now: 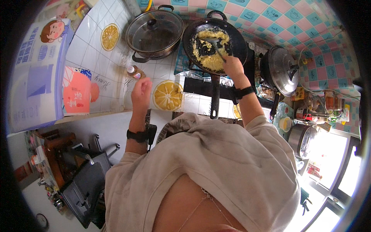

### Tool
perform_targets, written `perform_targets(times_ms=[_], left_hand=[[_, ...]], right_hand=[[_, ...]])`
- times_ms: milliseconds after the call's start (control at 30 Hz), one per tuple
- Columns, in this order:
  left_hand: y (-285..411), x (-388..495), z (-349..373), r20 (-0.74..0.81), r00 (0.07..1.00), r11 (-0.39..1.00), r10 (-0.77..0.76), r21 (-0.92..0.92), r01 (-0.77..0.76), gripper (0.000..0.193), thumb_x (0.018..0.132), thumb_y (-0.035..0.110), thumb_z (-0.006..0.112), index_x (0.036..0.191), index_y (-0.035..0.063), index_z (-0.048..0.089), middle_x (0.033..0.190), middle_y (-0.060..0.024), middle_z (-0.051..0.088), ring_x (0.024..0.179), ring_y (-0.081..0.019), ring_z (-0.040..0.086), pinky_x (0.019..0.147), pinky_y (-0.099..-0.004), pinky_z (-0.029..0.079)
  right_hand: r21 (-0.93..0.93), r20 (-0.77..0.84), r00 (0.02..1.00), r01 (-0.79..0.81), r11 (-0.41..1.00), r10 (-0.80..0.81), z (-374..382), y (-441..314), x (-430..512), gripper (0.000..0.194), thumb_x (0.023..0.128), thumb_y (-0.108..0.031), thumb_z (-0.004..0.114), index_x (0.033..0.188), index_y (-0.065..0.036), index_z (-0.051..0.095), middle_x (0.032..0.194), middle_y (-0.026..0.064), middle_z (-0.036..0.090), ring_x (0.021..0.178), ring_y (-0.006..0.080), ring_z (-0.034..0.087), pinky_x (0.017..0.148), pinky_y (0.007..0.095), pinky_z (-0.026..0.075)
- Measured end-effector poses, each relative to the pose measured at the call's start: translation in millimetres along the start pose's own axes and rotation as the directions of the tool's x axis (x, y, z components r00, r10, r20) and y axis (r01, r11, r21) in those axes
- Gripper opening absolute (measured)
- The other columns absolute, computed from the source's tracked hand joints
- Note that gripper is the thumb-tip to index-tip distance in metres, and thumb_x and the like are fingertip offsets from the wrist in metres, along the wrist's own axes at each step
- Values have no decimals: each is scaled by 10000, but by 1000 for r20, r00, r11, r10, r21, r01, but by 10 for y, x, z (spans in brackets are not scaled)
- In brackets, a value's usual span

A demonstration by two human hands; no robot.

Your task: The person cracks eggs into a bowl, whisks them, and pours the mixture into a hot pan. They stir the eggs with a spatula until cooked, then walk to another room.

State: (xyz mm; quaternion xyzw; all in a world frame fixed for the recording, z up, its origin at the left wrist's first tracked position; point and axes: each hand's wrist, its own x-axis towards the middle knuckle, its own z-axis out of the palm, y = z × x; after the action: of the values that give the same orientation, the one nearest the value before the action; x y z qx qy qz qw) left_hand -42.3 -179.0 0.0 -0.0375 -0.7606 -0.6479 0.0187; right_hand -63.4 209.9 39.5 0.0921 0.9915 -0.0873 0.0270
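My right hand (232, 66) grips the handle of a spatula (214, 42), its head among yellow scrambled egg (213, 61) in a black wok (239, 46). The egg is spread in clumps around the dark bottom of the wok. Toward me points the wok's long handle (215, 95). My left hand (141, 90) is loosely curled and slightly blurred over the counter edge; no object shows in it. Just beyond its fingers is a small brown bottle (135, 72) with a white cap.
Left of the wok is a glass-lidded pot (155, 32); right of it, a second lidded pan (280, 69). A large tissue pack (37, 78) and a pink package (76, 94) occupy the left side. Condiment bottles (330, 101) and a rice cooker (302, 141) stand at the right.
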Motion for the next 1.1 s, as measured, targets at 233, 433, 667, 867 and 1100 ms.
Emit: perform_targets(times_ms=[233,433,667,867,1100], left_hand=[[56,-21,-83,-8,998,998,-55,-6,55,227,902,106,620,1107,10,599,985,-53,637,904,-102,595,817,-243,471],[51,-20,-28,39,994,993,-99,-57,101,247,927,122,585,1138,-5,575,1069,-86,611,969,-147,589,858,-286,481],[98,54,77,87,993,991,-73,-101,82,235,917,140,619,1117,22,588,1011,-50,631,920,-100,584,823,-241,463],[-6,62,77,78,995,998,-63,-27,65,229,905,125,630,1106,22,591,998,-54,643,909,-104,598,815,-244,470],[39,62,152,51,997,988,-54,-142,61,213,897,127,639,1086,34,607,970,-41,650,884,-102,601,798,-241,473]], right_hand=[[48,51,999,-2,999,-1,-836,210,-756,323,775,-165,600,1076,-86,686,1076,149,657,999,333,619,876,417,499],[-60,145,989,-19,998,27,-727,209,-582,326,767,-183,588,1070,-123,692,1067,141,659,986,324,627,864,415,506],[-107,-135,990,17,994,-32,-87,185,-37,316,873,-202,564,1168,-123,644,1068,162,659,987,322,626,869,389,511],[-128,242,970,45,991,-13,-616,254,-330,268,813,-168,580,1044,-89,692,999,147,677,975,322,637,883,421,509],[-93,46,995,91,991,-87,-136,-5,145,209,836,-128,555,991,-64,680,1035,165,667,970,311,646,803,400,538]])
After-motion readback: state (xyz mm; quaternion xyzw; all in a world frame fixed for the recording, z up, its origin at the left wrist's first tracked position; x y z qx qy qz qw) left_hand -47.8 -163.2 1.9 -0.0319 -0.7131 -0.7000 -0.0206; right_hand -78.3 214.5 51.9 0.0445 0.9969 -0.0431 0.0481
